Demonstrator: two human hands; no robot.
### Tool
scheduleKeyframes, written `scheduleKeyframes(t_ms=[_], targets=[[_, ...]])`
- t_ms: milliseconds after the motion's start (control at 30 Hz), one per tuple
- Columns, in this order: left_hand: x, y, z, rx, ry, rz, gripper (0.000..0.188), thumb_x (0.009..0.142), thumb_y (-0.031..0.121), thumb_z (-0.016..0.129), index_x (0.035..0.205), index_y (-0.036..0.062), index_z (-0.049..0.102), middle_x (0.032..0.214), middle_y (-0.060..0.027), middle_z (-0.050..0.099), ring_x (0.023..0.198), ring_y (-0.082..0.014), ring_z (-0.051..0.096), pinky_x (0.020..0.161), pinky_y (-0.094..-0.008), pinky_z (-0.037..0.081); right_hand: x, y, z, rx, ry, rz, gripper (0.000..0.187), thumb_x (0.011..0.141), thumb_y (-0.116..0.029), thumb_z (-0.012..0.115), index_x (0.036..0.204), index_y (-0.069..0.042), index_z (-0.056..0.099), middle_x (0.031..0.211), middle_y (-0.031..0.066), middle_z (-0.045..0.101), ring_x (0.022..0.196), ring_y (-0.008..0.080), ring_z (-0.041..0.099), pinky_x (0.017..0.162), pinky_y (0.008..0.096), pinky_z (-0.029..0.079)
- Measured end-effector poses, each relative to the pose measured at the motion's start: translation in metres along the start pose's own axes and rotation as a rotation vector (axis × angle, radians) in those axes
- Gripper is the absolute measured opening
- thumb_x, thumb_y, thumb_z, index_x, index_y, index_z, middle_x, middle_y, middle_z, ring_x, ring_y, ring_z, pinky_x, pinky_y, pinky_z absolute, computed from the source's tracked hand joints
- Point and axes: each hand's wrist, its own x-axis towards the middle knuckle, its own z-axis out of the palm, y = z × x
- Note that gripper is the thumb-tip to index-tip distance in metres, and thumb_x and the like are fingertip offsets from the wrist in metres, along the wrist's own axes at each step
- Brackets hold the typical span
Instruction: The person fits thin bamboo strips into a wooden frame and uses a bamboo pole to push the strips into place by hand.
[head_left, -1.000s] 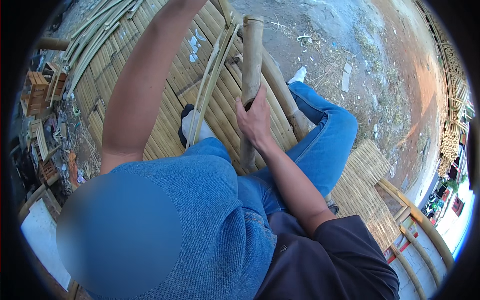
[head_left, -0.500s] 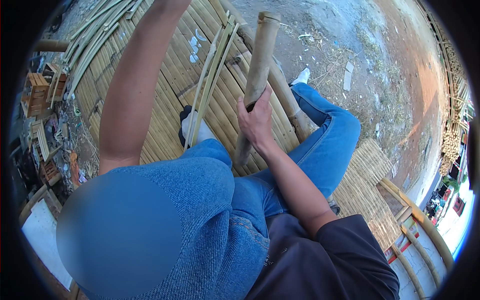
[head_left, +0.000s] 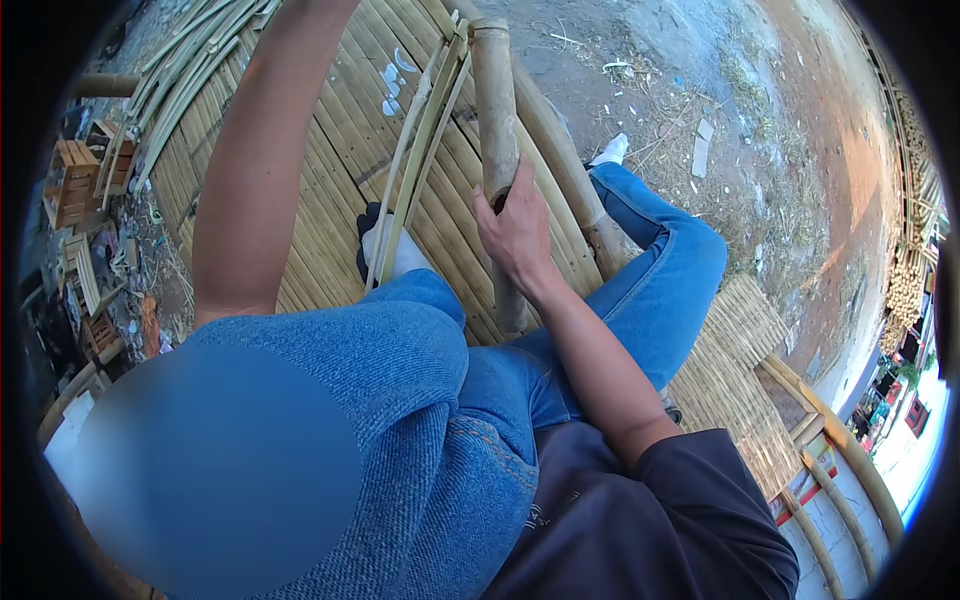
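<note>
A length of bamboo pole (head_left: 494, 95) stands tilted in front of me, its cut top end pointing away. My right hand (head_left: 517, 232) is closed around its lower half, next to a dark opening in its side. Just left of the pole, several split bamboo strips (head_left: 425, 150) reach from my left leg up to the platform's far edge. The pole's upper end lies close to the far ends of these strips. My left forearm (head_left: 258, 175) stretches away past the top edge, so my left hand is out of sight.
I sit on a slatted bamboo platform (head_left: 330, 170) with a thick pole (head_left: 560, 150) along its edge. Loose strips (head_left: 195, 60) are heaped at the far left, above wooden crates (head_left: 78, 185). A woven bamboo panel (head_left: 725, 370) lies at right. Dirt ground stretches beyond.
My right hand has swung the pole's upper end leftward, towards the split strips. Its lower end has shifted slightly right. My left forearm has moved a little to the left.
</note>
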Motion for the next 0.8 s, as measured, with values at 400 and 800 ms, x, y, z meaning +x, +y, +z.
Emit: scheduleKeyframes(t_ms=[400, 800], targets=[[0.004, 0.0, -0.001, -0.126, -0.015, -0.046, 0.04, 0.103, 0.029, 0.052, 0.067, 0.0162, 0.043, 0.053, 0.0032, 0.036, 0.043, -0.0125, 0.036, 0.043, -0.0319, 0.034, -0.006, 0.001, 0.004, 0.034, 0.01, 0.007, 0.061, 0.093, -0.019, 0.067, 0.136, 0.007, 0.031, 0.094, 0.0355, 0.066, 0.088, 0.0535, 0.067, 0.075, 0.0576, 0.052], [-0.005, 0.002, 0.0, -0.057, -0.028, 0.01, 0.042, 0.103, 0.031, 0.051, 0.064, 0.0178, 0.042, 0.053, 0.0034, 0.037, 0.043, -0.0132, 0.036, 0.045, -0.0329, 0.034, 0.002, -0.001, 0.0, 0.029, -0.027, 0.022, 0.062, 0.092, -0.016, 0.065, 0.139, 0.008, 0.034, 0.094, 0.036, 0.066, 0.094, 0.052, 0.068, 0.081, 0.0552, 0.053]])
